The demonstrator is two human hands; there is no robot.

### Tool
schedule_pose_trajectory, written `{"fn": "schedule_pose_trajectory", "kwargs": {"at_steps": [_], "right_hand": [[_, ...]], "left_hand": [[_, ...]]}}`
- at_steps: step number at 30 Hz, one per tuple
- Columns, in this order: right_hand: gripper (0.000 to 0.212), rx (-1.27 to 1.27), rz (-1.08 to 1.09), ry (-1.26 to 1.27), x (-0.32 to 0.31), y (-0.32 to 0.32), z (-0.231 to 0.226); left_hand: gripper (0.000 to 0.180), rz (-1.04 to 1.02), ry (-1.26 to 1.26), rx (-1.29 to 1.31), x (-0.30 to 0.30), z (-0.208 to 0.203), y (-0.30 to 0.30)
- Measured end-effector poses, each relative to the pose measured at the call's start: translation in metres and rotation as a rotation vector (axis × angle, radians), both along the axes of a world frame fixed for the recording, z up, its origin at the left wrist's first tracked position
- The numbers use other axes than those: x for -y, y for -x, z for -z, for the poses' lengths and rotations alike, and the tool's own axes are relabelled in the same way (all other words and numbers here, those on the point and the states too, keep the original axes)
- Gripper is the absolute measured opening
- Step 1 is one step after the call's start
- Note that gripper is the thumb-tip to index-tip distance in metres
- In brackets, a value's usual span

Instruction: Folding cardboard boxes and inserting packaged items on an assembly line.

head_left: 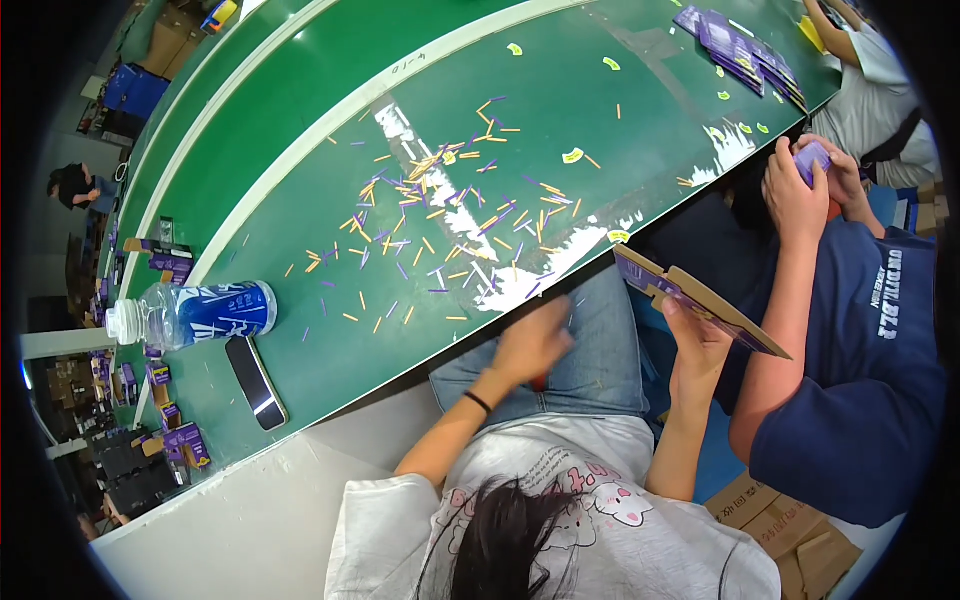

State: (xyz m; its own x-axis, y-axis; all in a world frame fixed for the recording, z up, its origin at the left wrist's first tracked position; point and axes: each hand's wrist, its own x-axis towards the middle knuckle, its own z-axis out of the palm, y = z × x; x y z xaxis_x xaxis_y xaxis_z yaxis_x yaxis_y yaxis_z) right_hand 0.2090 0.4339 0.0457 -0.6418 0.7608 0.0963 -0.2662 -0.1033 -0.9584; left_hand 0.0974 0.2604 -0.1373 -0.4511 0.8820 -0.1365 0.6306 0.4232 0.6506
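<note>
My right hand (697, 350) grips a flattened purple-and-brown cardboard box (715, 312) by its lower edge, tilted beside the table's front edge. My left hand (535, 345) is over my lap, just in front of the table edge. Motion smears its fingers, so whether it holds anything does not show. On the green table (560, 110) ahead lie many small orange and purple strips (425, 170), scattered loosely. Small yellow stickers (573, 156) lie among and beyond them.
A clear bottle with a blue label (225, 312) lies on its side at the left, with a phone (256, 383) next to it. Flat purple boxes (740, 52) are stacked at the far right. Close on my right, a co-worker in dark blue (850, 380) holds a purple piece (811, 162).
</note>
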Motion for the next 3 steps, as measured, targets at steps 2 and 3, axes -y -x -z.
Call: {"fn": "schedule_pose_trajectory", "kwargs": {"at_steps": [2, 3], "right_hand": [[0.028, 0.093, 0.008, 0.065, 0.003, 0.000, 0.006], [0.027, 0.141, 0.003, 0.097, 0.007, 0.001, 0.007]], "left_hand": [[0.056, 0.394, -0.188, -0.186, -0.008, -0.002, -0.030], [0.067, 0.536, -0.130, -0.141, -0.007, 0.018, -0.034]]}}
